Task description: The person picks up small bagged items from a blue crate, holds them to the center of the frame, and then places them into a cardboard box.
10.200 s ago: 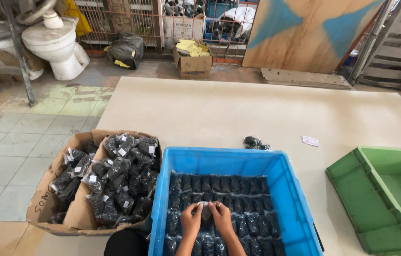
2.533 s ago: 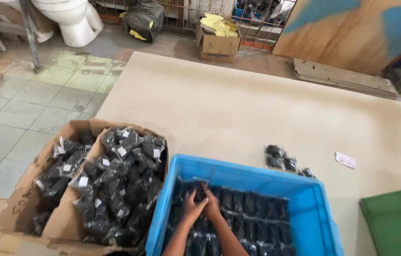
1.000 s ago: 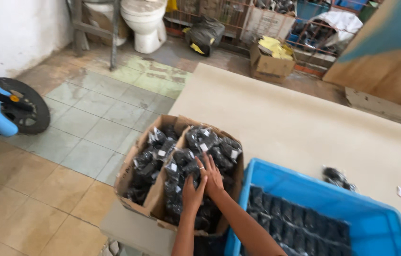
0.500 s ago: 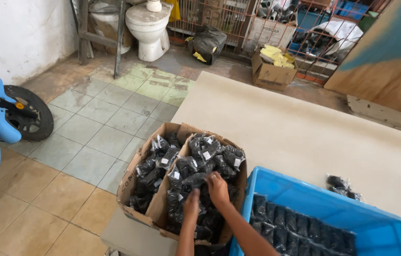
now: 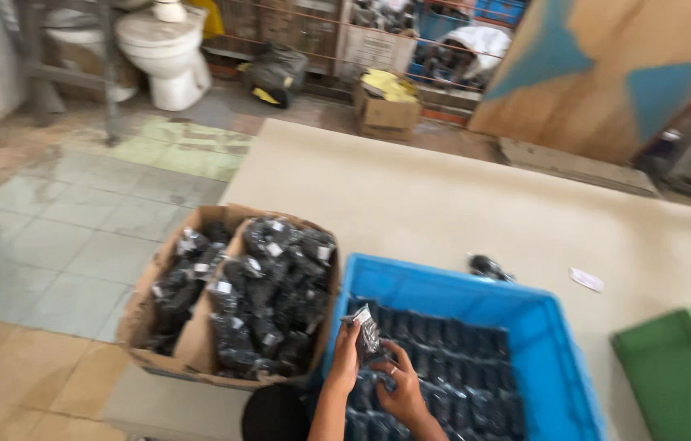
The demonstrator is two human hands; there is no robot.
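Observation:
My left hand (image 5: 346,363) and my right hand (image 5: 402,391) together hold one small clear bag of black parts (image 5: 367,331), upright, over the left end of the blue plastic crate (image 5: 543,327). Rows of the same bags (image 5: 452,384) line the crate's floor. To the left stands an open cardboard box (image 5: 190,347) heaped with more such bags (image 5: 276,286). The frame is a little blurred.
A green crate (image 5: 680,371) sits at the right. A few loose bags (image 5: 488,266) and a small white label (image 5: 587,280) lie on the beige tabletop (image 5: 443,196). Beyond the table are a white toilet (image 5: 162,49), a cardboard box (image 5: 385,110) and a wire rack.
Both hands left the cardboard box and came right over the blue crate, carrying one bag picked from the box. My view swung right, dropping the blue vehicle and most of its wheel from sight.

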